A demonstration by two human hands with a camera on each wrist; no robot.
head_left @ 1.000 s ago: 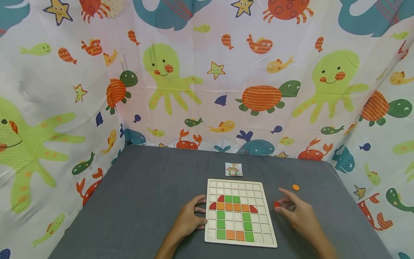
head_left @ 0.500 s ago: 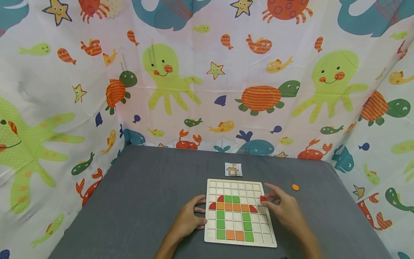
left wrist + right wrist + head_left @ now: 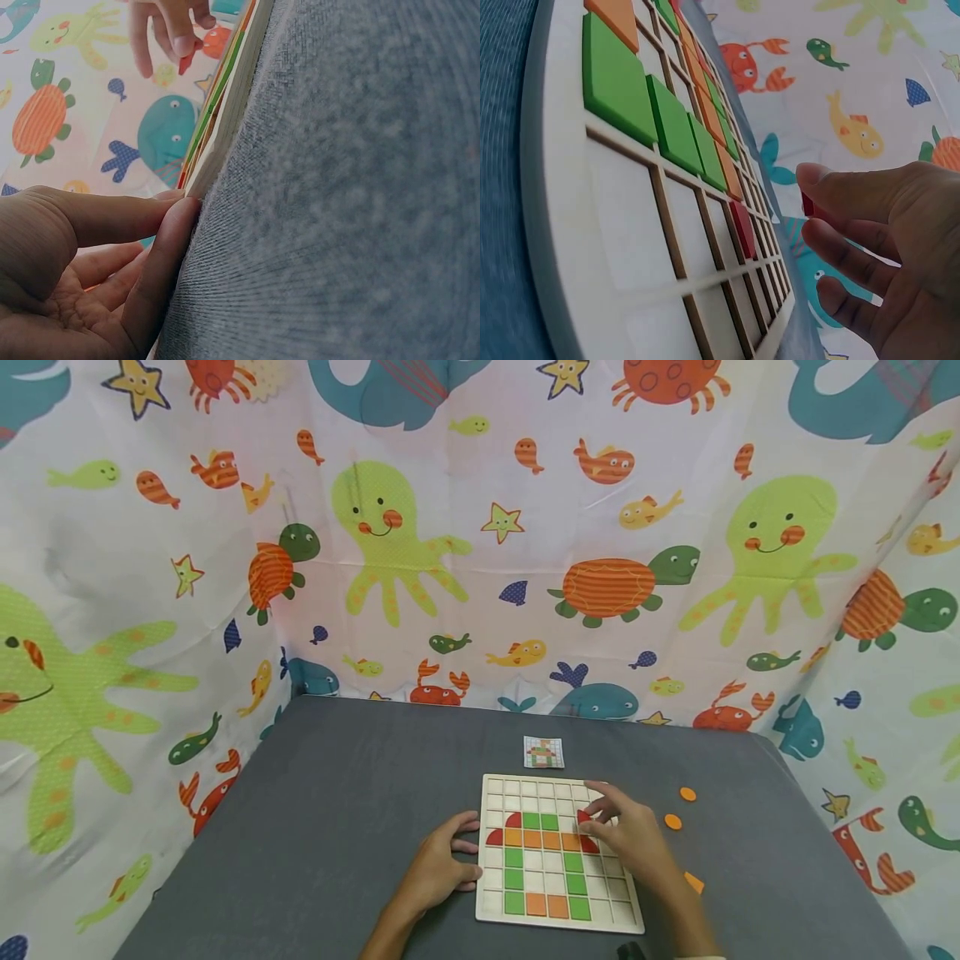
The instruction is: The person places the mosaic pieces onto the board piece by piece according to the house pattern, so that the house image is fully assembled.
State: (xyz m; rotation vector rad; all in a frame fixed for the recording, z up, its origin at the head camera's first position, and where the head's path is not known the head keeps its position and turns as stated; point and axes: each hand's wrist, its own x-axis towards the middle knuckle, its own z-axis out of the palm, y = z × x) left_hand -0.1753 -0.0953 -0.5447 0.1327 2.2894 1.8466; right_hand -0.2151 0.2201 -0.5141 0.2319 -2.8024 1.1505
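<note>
A wooden grid board (image 3: 551, 920) lies on the dark table, bearing green, orange and red pieces in its cells. My left hand (image 3: 441, 864) rests on the table against the board's left edge, thumb and fingertips touching it. Between thumb and finger, my right hand (image 3: 626, 831) pinches a small red piece (image 3: 583, 817) above the board's right half, just above a placed red quarter-round piece (image 3: 590, 844). In the right wrist view the pinched red piece (image 3: 808, 205) is mostly hidden by the thumb and stands apart from the grid.
Behind the board lies a small pattern card (image 3: 543, 752). Right of the board are two orange round pieces (image 3: 672, 822) and an orange angular piece (image 3: 694, 882), partly behind the forearm. A dark object (image 3: 631, 951) shows at the bottom edge. A sea-animal curtain surrounds the table.
The right hand has moved left from the table over the board with the red piece pinched. Its shift uncovers orange pieces on the right. The left hand stays put.
</note>
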